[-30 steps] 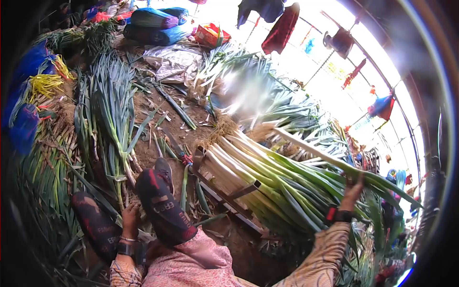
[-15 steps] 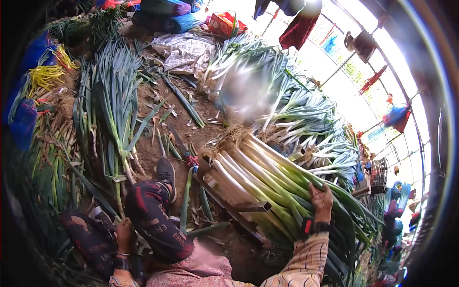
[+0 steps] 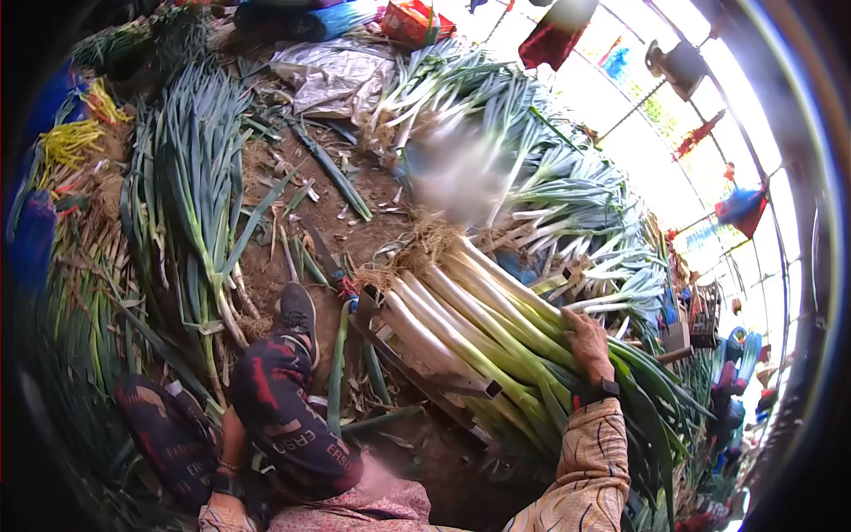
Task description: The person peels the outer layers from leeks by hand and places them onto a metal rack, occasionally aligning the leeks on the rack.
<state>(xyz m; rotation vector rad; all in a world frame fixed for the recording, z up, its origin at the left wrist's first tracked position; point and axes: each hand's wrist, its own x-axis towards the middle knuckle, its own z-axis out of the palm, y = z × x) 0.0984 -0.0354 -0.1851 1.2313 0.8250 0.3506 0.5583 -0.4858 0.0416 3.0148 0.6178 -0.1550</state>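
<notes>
A large bundle of leeks (image 3: 496, 319) lies across a metal frame (image 3: 417, 377), its roots toward the upper left and its green leaves toward the lower right. My right hand (image 3: 589, 348) rests on the upper side of these leeks, its fingers curled over the stalks where they turn green. Low on the left, my left hand (image 3: 234, 439) is beside my knee, near the lower ends of other leeks (image 3: 202, 186); its fingers are mostly hidden. Red and blue ties (image 3: 347, 288) hang at the frame's upper left corner.
More leeks (image 3: 567, 195) are piled behind the frame. A pale sack (image 3: 332, 78) and a red crate (image 3: 417, 22) stand at the back. Yellow strips (image 3: 69, 142) lie at the far left. Cut leaves litter the soil. Cloths (image 3: 558, 35) hang from a wire fence at upper right.
My right hand has moved left and down from the outer leaves onto the stalks, and the single leek it held raised now lies along the bundle. My left hand stays low by the knee.
</notes>
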